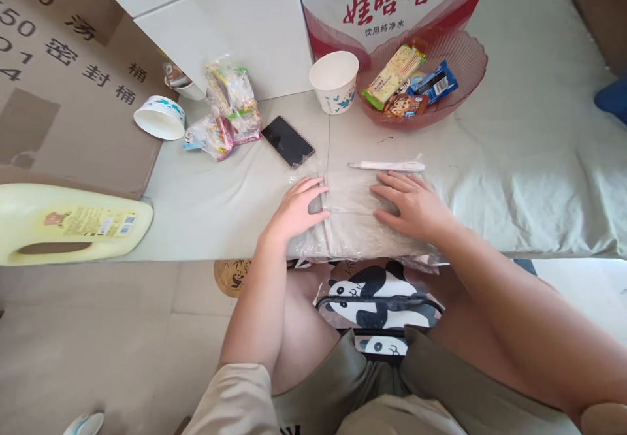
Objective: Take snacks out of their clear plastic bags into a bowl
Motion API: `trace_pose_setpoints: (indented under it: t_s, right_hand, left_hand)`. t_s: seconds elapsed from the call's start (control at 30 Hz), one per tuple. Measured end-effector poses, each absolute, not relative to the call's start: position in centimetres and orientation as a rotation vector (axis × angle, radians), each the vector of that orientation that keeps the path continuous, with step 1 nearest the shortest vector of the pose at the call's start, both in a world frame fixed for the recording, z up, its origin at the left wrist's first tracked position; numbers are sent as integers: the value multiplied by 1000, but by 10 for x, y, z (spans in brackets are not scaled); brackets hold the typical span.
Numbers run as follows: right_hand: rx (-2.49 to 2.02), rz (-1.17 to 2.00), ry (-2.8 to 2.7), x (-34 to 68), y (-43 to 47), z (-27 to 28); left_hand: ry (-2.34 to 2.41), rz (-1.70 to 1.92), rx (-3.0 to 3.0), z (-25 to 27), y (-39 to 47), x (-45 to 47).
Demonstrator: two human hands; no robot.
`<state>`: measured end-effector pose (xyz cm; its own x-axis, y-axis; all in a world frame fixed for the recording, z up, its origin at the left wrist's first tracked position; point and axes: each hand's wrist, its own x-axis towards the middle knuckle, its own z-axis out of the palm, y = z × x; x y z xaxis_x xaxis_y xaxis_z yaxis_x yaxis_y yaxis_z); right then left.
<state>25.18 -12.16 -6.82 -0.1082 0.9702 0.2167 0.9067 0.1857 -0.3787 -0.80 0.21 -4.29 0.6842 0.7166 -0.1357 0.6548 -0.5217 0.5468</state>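
Note:
A clear plastic bag (350,223) lies flat on the cloth-covered surface in front of me, its lower edge reaching the front rim. My left hand (300,208) rests on the bag's left part, fingers spread. On its right part lies my right hand (414,205), fingers also apart and stretched out. Just beyond the right fingertips is a white pen-like tool (386,166), perhaps a utility knife; its kind is unclear. A dark phone (288,142) lies past the left hand, close to the bag's upper left corner.
A pink glass bowl (470,82) holds packaged snacks beside a paper cup (334,82). Bagged snacks (230,105) and a tipped paper cup (160,118) are at the left. A yellow jug (122,223) lies near the front edge. Cardboard boxes (112,154) border the surface.

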Motion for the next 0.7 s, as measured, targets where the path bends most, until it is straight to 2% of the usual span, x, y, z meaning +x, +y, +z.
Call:
trace_pose_setpoints:
  t_s: [0.17,0.33,0.4,0.5,0.7]
  right_hand:
    - [-1648,155,-1966,260,-117,-76]
    - [-1571,147,-1804,254,-118,-60]
    - [-1624,278,-1698,250,-122,-53]
    - [-1634,634,-1417,245,-126,-43]
    - [-1214,1287,-720,246,-128,-16]
  left_hand:
    - [1117,192,2277,-39,7,-16]
    - [1150,516,2246,-36,4,-18]
    - [1144,674,2156,-34,5,-21]
    - [1142,745,1951,-32,6,-25]
    - [1094,846,1423,-30,9,-20]
